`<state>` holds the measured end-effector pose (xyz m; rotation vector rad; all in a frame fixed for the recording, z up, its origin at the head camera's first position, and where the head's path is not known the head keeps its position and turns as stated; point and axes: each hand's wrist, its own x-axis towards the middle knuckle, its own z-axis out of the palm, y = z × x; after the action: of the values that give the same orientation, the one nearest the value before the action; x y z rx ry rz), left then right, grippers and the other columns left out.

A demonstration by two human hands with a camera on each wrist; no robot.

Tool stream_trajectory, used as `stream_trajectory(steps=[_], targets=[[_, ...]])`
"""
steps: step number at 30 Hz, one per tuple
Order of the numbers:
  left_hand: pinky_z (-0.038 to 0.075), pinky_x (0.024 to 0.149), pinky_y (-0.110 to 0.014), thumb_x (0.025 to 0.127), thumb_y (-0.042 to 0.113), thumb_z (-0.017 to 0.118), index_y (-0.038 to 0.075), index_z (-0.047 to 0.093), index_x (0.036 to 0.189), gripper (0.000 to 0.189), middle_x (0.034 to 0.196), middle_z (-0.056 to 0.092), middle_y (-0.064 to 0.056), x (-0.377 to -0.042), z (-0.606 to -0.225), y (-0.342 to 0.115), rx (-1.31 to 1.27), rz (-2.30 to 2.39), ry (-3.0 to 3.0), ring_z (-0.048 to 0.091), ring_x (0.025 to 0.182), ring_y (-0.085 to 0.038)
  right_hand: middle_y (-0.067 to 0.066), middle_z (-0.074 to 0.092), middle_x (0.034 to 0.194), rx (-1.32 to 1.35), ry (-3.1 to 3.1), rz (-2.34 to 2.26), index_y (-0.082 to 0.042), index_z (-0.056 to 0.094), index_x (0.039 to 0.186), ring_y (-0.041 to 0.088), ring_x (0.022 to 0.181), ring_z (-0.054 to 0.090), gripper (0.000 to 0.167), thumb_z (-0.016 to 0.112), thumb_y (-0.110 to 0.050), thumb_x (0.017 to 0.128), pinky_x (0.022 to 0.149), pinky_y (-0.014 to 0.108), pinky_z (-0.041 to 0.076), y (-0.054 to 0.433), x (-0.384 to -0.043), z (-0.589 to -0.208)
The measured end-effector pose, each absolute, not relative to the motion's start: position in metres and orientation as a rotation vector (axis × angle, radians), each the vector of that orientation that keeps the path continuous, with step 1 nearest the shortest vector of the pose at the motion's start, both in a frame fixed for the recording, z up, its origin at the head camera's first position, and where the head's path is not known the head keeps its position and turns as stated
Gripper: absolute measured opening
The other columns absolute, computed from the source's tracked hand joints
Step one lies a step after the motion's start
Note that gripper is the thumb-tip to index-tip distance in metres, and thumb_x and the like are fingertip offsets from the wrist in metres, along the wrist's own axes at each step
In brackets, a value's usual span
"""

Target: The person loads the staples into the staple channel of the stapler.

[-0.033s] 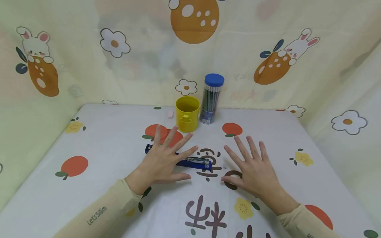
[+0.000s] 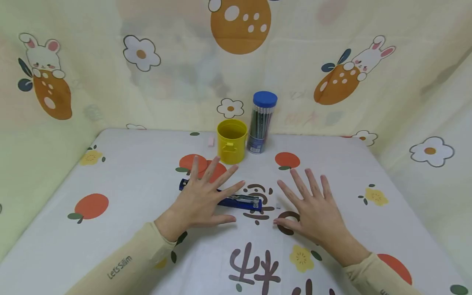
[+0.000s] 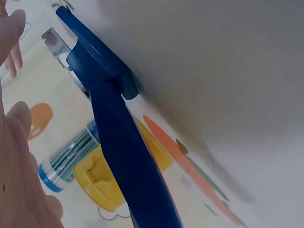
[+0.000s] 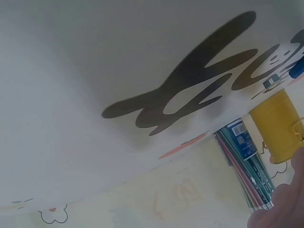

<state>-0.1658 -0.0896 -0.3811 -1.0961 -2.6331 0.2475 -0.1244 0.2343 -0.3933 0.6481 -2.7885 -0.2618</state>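
My left hand [image 2: 200, 200] is spread flat over the middle of a blue stapler [image 2: 241, 202], hiding part of it. Swung open, the stapler lies stretched out on the table with its metal magazine showing. In the left wrist view the blue stapler [image 3: 126, 147] and the fingers [image 3: 21, 142] appear apart. To the right, my right hand [image 2: 317, 213] has its fingers fanned out and holds nothing. A small silvery piece [image 2: 278, 206], perhaps a strip of staples, lies between the hands, near the right thumb; the right wrist view shows this silvery block [image 4: 271, 80] too.
At the back stand a yellow mug [image 2: 231, 143], handle toward me, and a clear tub of pencils [image 2: 261, 123] with a blue lid. A small pink block [image 2: 211, 141] lies left of the mug. A printed cloth covers the table [image 2: 140, 164]; a patterned curtain [image 2: 177, 90] hangs behind.
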Motion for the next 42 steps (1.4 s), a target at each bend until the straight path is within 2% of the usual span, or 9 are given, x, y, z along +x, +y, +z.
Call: stream_trajectory(steps=[6, 11, 13, 15, 19, 22, 28, 33, 42], targets=[[-0.010, 0.107, -0.075, 0.082, 0.089, 0.038, 0.043, 0.022, 0.159, 0.092, 0.169, -0.001, 0.000, -0.167, -0.376, -0.092, -1.073, 0.198, -2.709, -0.015, 0.149, -0.044, 0.012, 0.001, 0.168, 0.624, -2.804, -0.206, -0.025, 0.028, 0.160, 0.043, 0.151, -0.002, 0.103, 0.054, -0.083, 0.080, 0.116, 0.063, -0.005, 0.232, -0.123, -0.391], [-0.012, 0.110, -0.069, 0.080, 0.085, 0.051, 0.041, 0.014, 0.161, 0.100, 0.169, 0.001, 0.002, -0.175, -0.367, -0.104, -1.031, -0.072, -2.842, -0.008, 0.152, -0.037, 0.017, 0.009, 0.167, 0.552, -2.914, -0.117, -0.023, 0.022, 0.162, 0.046, 0.148, 0.016, 0.106, 0.051, -0.085, 0.081, 0.115, 0.065, 0.009, 0.230, -0.127, -0.383], [-0.006, 0.113, -0.066, 0.078, 0.082, 0.059, 0.040, 0.012, 0.161, 0.105, 0.168, 0.005, 0.002, -0.179, -0.366, -0.112, -1.006, -0.239, -2.886, 0.000, 0.153, -0.032, 0.019, 0.017, 0.165, 0.524, -2.961, -0.055, -0.022, 0.022, 0.162, 0.046, 0.145, 0.027, 0.108, 0.055, -0.084, 0.080, 0.113, 0.064, 0.022, 0.228, -0.130, -0.379], [0.005, 0.116, -0.064, 0.076, 0.078, 0.068, 0.039, 0.015, 0.161, 0.107, 0.168, 0.012, 0.002, -0.183, -0.365, -0.122, -0.972, -0.429, -2.917, 0.011, 0.153, -0.029, 0.022, 0.027, 0.161, 0.490, -3.011, 0.046, -0.021, 0.023, 0.162, 0.046, 0.138, 0.039, 0.109, 0.063, -0.079, 0.078, 0.105, 0.063, 0.036, 0.225, -0.134, -0.374], [0.027, 0.112, -0.062, 0.073, 0.070, 0.078, 0.039, 0.024, 0.160, 0.107, 0.165, 0.024, 0.003, -0.191, -0.370, -0.142, -0.865, -0.847, -2.975, 0.027, 0.148, -0.027, 0.023, 0.048, 0.147, 0.363, -3.138, 0.345, -0.021, 0.030, 0.160, 0.042, 0.124, 0.055, 0.114, 0.084, -0.064, 0.070, 0.092, 0.059, 0.049, 0.219, -0.145, -0.364], [0.036, 0.107, -0.061, 0.072, 0.061, 0.084, 0.038, 0.032, 0.157, 0.102, 0.158, 0.038, 0.000, -0.197, -0.379, -0.156, -0.744, -1.167, -2.980, 0.039, 0.141, -0.028, 0.019, 0.058, 0.133, 0.265, -3.219, 0.599, -0.017, 0.041, 0.155, 0.035, 0.112, 0.060, 0.109, 0.091, -0.053, 0.066, 0.088, 0.053, 0.052, 0.217, -0.156, -0.359], [0.050, 0.094, -0.047, 0.076, 0.030, 0.090, 0.025, 0.044, 0.153, 0.090, 0.146, 0.051, -0.009, -0.206, -0.401, -0.177, -0.690, -1.654, -2.870, 0.060, 0.115, -0.032, 0.009, 0.065, 0.109, 0.242, -3.281, 0.957, -0.011, 0.065, 0.132, 0.024, 0.090, 0.062, 0.078, 0.095, -0.039, 0.066, 0.074, 0.039, 0.052, 0.222, -0.170, -0.360], [0.052, 0.092, -0.035, 0.077, 0.008, 0.089, 0.011, 0.045, 0.151, 0.086, 0.142, 0.053, -0.015, -0.208, -0.415, -0.188, -0.735, -2.009, -2.727, 0.062, 0.115, -0.030, 0.005, 0.065, 0.099, 0.209, -3.271, 1.115, -0.013, 0.073, 0.120, 0.023, 0.088, 0.057, 0.060, 0.096, -0.031, 0.067, 0.072, 0.036, 0.049, 0.225, -0.175, -0.371], [0.052, 0.091, -0.028, 0.079, 0.002, 0.085, 0.000, 0.055, 0.138, 0.066, 0.133, 0.059, -0.015, -0.212, -0.426, -0.194, -0.756, -2.096, -2.658, 0.062, 0.111, -0.029, 0.004, 0.067, 0.097, 0.202, -3.253, 1.280, -0.013, 0.077, 0.111, 0.020, 0.083, 0.062, 0.051, 0.096, -0.028, 0.066, 0.073, 0.034, 0.052, 0.229, -0.180, -0.388]])
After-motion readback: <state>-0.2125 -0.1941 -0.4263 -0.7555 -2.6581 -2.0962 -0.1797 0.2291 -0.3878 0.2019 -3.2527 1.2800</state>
